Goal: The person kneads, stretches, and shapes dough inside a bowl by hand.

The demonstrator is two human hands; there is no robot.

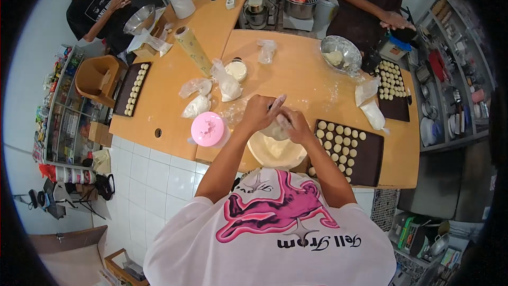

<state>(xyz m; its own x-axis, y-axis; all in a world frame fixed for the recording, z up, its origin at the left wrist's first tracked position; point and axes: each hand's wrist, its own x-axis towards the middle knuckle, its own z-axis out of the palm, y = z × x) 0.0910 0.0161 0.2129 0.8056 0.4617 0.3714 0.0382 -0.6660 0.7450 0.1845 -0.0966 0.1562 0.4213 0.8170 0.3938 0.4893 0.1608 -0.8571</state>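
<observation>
Working over the big round cream bowl (279,160) seems smart to me, since it can catch bits. I see the left hand (257,113) and the right hand (297,127) close together, fingers bent in at a soft pale lump (274,131) above the bowl. I can't tell how tight either grip is. Gentle fingers look best. Beside them, small round pale balls (338,140) sit on a flat black tray (370,167). The light brown wooden table (301,69) has floury spots. Across it, I see 2 people (95,13) (370,0).
</observation>
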